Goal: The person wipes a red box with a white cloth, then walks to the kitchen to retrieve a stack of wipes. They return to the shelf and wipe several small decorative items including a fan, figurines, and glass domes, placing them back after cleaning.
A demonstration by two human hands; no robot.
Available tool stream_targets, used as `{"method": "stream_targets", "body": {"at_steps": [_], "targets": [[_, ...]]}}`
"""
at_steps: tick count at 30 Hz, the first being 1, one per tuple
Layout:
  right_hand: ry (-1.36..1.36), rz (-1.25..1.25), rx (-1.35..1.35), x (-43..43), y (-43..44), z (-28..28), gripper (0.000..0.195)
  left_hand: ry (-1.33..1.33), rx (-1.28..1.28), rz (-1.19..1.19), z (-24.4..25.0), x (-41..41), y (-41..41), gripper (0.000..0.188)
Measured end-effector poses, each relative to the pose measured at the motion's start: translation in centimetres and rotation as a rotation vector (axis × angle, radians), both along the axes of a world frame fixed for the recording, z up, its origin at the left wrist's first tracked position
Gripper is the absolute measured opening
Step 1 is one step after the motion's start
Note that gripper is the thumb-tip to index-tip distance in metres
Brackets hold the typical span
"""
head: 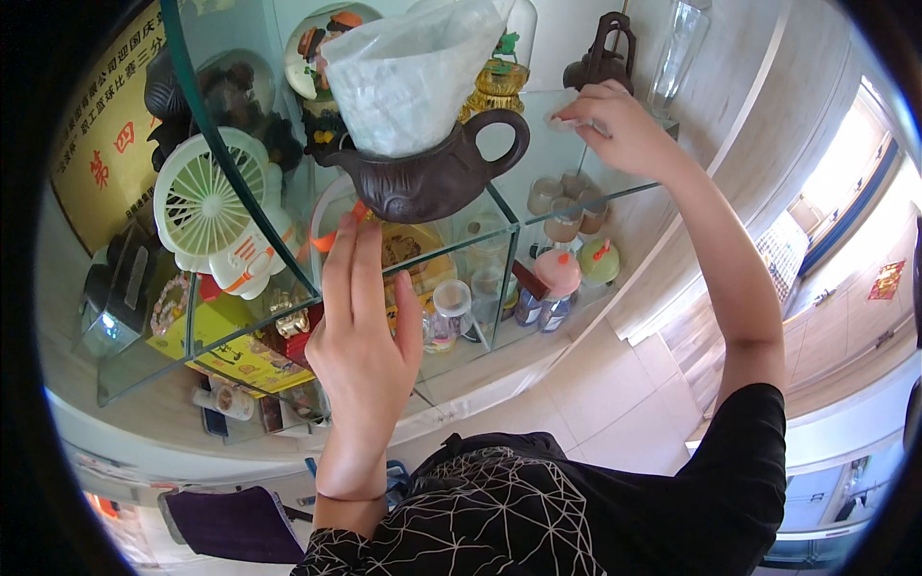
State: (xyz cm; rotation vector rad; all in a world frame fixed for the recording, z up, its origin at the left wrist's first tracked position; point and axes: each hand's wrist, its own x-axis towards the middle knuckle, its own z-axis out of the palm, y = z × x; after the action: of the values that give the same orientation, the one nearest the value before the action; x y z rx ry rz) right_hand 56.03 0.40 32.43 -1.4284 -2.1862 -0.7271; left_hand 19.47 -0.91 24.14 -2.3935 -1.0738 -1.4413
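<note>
Glass shelves stand before me. On the upper shelf sits a dark brown clay pitcher (pixel 432 180) with a looped handle, and a white translucent plastic bag (pixel 410 86) stands up out of its top. My left hand (pixel 360 338) is raised below the pitcher with its fingers extended, by an orange-and-white ring-shaped item (pixel 325 234); it holds nothing that I can see. My right hand (pixel 612 129) reaches over the shelf at the right, with thumb and fingers closed on a small pale translucent piece (pixel 562 121). Behind that hand stands a dark teapot with a tall handle (pixel 601 61).
A white-green toy fan (pixel 212 201) stands at left, near a vertical glass edge. Further items are a gold stand (pixel 497 86), a clear glass vase (pixel 673 57), small cups (pixel 565 216), a clear jar (pixel 451 299), a pink-topped bottle (pixel 557 272) and a yellow box (pixel 252 360).
</note>
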Motion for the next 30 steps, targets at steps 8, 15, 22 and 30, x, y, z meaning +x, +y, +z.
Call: {"method": "stream_targets", "body": {"at_steps": [8, 15, 22, 30], "targets": [[0.447, 0.228, -0.233, -4.2, -6.6, -0.9, 0.019, -0.029, -0.033, -0.067, 0.2, -0.2, 0.1, 0.051], [0.848, 0.186, 0.219, -4.2, -8.6, -1.2, 0.017, -0.228, -0.14, -0.316, 0.1, -0.4, -1.2, 0.053], [0.525, -0.258, -0.062, -6.0, -4.2, -1.5, 0.019, -0.444, -0.068, -0.288, 2.2, 1.7, -1.8, 0.054], [0.466, -0.077, 0.06, -6.3, -6.1, -3.1, 0.03, -0.417, -0.319, -0.113, 5.4, 3.1, -1.1, 0.066]]}}
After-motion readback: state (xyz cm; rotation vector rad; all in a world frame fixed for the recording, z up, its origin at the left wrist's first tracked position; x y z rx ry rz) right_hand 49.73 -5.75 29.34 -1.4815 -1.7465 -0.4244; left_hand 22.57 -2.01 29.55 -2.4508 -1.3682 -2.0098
